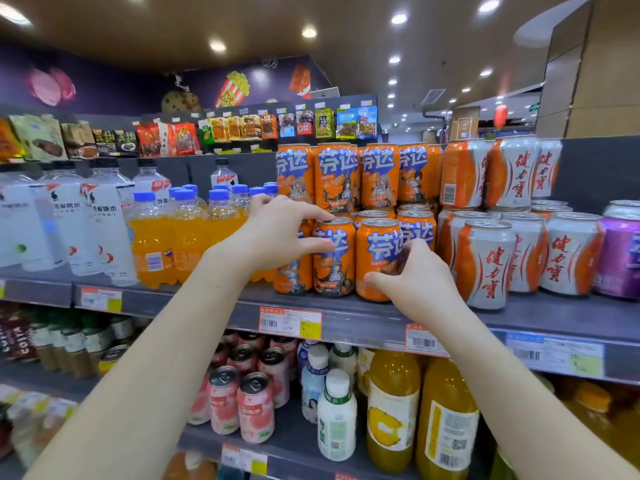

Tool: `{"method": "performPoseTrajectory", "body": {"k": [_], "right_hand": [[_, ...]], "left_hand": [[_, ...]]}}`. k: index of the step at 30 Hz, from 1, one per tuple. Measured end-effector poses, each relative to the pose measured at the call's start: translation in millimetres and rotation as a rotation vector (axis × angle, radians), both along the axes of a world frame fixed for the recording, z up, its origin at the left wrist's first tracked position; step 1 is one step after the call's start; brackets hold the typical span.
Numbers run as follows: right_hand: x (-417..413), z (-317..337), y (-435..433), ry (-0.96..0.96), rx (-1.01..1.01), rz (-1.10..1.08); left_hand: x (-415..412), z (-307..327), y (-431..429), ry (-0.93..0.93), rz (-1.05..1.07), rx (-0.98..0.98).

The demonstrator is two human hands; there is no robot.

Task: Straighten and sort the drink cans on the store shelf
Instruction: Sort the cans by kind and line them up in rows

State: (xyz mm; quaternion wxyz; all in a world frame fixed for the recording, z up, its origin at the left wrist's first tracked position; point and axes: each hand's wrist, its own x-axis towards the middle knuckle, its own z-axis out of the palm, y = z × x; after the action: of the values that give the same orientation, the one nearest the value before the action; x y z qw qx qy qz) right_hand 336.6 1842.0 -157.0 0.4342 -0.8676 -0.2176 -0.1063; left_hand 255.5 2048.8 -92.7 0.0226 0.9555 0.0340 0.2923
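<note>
Left hand point(277, 233) grips one orange can point(334, 258) on the middle shelf point(346, 317), thumb at its side and forefinger on its rim. Right hand point(415, 275) closes its fingers around a second orange can point(377, 251) just beside the first. Behind them stand four stacked orange cans point(356, 174), possibly more hidden. To the right stand white-and-orange cans point(488, 265); to the left, orange soda bottles point(156, 244).

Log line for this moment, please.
step: straightening front row | left hand: gripping orange can | right hand: gripping adjacent orange can | both cans upright on shelf
</note>
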Motion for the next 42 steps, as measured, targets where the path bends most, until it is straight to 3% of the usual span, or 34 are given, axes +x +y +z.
{"method": "performPoseTrajectory", "body": {"k": [7, 12, 17, 21, 27, 31, 34, 37, 42], "right_hand": [[-8, 0, 7, -0.085, -0.008, -0.086], [-13, -4, 0, -0.075, -0.008, -0.079], [-27, -4, -31, -0.316, 0.174, -0.082], [-23, 9, -82, -0.394, 0.256, -0.109], [4, 22, -180, -0.454, 0.183, -0.297], [27, 21, -245, -0.542, 0.189, -0.578], [45, 14, -281, -0.459, 0.152, -0.688], [55, 4, -296, -0.294, 0.075, -0.598], [58, -2, -312, -0.243, 0.066, -0.398]], "left_hand": [[-1, -7, 3, -0.005, -0.013, -0.041], [-2, -10, -12, -0.141, -0.022, 0.037], [3, -13, -56, -0.292, -0.185, 0.084], [19, -17, -102, -0.320, -0.309, 0.084], [59, -25, -166, -0.288, -0.383, 0.077], [79, -32, -206, -0.333, -0.447, 0.047], [89, -33, -237, -0.411, -0.432, 0.034], [98, -31, -266, -0.437, -0.422, 0.027], [122, -31, -316, -0.263, -0.489, -0.033]]}}
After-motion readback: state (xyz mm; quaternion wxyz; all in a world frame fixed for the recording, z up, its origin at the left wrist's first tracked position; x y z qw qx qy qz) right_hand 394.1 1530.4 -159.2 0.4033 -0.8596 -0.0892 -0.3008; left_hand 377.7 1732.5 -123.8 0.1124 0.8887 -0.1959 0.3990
